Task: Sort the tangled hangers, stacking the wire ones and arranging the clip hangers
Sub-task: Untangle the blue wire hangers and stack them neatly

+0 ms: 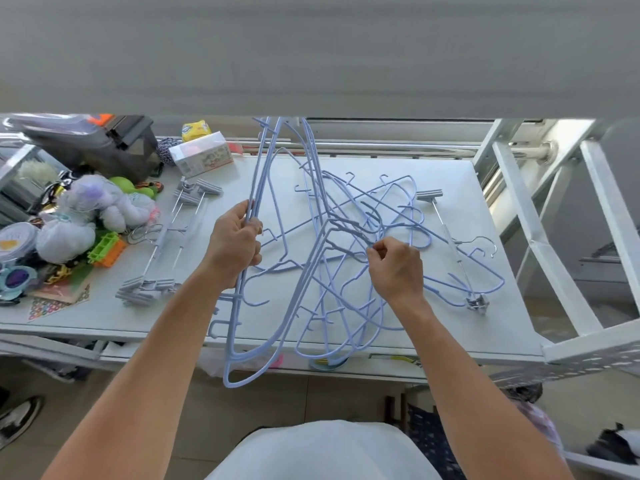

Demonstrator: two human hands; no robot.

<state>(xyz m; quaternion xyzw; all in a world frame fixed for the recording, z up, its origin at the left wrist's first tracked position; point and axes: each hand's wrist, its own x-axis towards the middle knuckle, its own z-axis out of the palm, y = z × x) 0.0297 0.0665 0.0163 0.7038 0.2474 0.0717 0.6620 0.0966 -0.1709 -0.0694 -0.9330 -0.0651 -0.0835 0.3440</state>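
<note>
So the left hand (237,247) has its fingers wrapped tight around a bunch of blue wire hangers (256,178), held up off the white table (381,164) and sticking out past its near edge. The right hand (398,268) is pinching one wire in the tangled pile (349,233) that's lying mid-table. Clip hangers (162,237) sit in a loose group to the left next to a plush toy (93,209), plus one lone clip hanger (453,244) at the right side of the tangle.
</note>
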